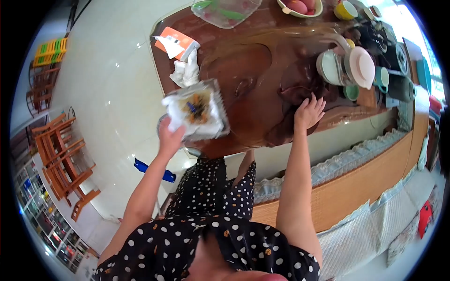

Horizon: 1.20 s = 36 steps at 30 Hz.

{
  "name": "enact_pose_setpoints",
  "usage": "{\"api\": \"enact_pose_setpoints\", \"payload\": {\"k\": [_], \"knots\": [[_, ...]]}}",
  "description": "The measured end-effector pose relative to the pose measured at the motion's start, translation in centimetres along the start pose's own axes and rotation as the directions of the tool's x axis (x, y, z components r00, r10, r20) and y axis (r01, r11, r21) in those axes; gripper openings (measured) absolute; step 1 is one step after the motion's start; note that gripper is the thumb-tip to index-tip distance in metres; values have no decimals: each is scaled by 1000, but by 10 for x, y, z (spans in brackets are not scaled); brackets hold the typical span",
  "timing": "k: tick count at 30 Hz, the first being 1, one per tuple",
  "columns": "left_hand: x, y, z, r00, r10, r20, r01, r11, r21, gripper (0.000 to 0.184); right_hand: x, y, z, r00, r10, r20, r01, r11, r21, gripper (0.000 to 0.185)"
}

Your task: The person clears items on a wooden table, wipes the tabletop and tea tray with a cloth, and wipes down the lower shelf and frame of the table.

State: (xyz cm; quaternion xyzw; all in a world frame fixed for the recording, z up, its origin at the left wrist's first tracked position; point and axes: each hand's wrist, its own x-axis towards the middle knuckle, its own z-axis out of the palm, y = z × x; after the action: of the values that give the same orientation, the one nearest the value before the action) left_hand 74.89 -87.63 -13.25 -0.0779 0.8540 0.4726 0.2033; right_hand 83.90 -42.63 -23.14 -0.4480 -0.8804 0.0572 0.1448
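A pale tiled floor surrounds a glossy brown carved tea table, with wooden chairs standing well apart from its left edge and a light wooden bench running along the near side towards the right.

The person's left hand is at the table's near left corner, fingers partly curled on the side of a clear square container with a crimped rim. The hand has hold of it, though blur hides whether the fingers pinch the rim or the white lining. The container is over that corner, its open side towards the head camera, with brown, yellowish and dark scraps inside.

Just beyond it, by the left edge, lies a crumpled white tissue, and next to that an orange-and-white tissue pack near the far left corner. A clear dish with green markings sits at the far edge.

The right hand is open and empty, fingers spread palm down on the table's dark carved part near the near edge. Outward from it, towards the right edge, are a small green cup, a pale pink lidded vessel and a white mug with a green interior.
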Motion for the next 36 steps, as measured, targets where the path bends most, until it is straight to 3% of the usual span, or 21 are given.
{"api": "enact_pose_setpoints", "payload": {"k": [1,2,3,4,5,6,8,9,10,11,15,18,22,23,26,29,32,36], "knots": [[-17,-5,-13,1000,-7,-2,7,996,-90,53,5,-8,11,994,9,-112,-3,999,51,31],[-44,43,-29,992,-99,75,114,966,-232,51,17,-23,12,994,-59,-94,78,976,202,30],[-64,46,-41,987,-154,49,160,968,-195,48,14,-45,35,974,-52,-220,102,970,220,32],[-75,45,-50,983,-185,7,184,968,-171,45,21,-80,39,981,2,-192,71,925,372,32],[-87,45,-53,978,-201,-63,185,963,-194,44,32,-119,29,996,52,76,-85,827,555,31],[-95,44,-57,974,-210,-80,192,963,-187,44,29,-149,42,995,-94,-40,102,911,400,27],[-118,43,-65,965,-243,-100,224,960,-169,45,11,-196,42,978,-189,-89,208,924,320,22],[-126,45,-63,976,-185,-111,164,970,-180,47,0,-212,34,964,-262,-50,266,923,278,21],[-127,47,-60,972,-197,-125,168,963,-213,47,-15,-218,38,923,-379,-63,379,870,316,21],[-132,51,-56,966,-220,-133,183,952,-246,46,-29,-225,28,888,-458,46,404,823,400,21],[-140,56,-43,943,-271,-193,206,931,-301,49,-80,-223,-1,744,-660,108,488,646,587,16],[-136,65,-39,952,-250,-176,191,936,-295,50,-116,-185,-23,579,-799,161,526,517,675,15],[-134,86,-33,973,-188,-136,135,935,-329,45,-125,-131,-55,341,-898,278,594,435,677,34],[-132,89,-31,974,-177,-142,119,931,-344,46,-121,-129,-48,279,-913,298,617,408,673,46],[-136,85,-29,975,-168,-145,109,931,-350,46,-81,-174,-37,216,-953,212,745,301,596,41],[-138,73,-24,968,-185,-168,123,938,-324,48,-61,-205,-8,190,-961,200,797,270,540,38],[-137,71,-18,961,-217,-171,152,932,-329,49,-40,-224,5,275,-945,175,777,326,539,34],[-138,66,-14,961,-209,-180,137,928,-345,48,45,-220,22,619,-772,146,729,634,258,34]]}}
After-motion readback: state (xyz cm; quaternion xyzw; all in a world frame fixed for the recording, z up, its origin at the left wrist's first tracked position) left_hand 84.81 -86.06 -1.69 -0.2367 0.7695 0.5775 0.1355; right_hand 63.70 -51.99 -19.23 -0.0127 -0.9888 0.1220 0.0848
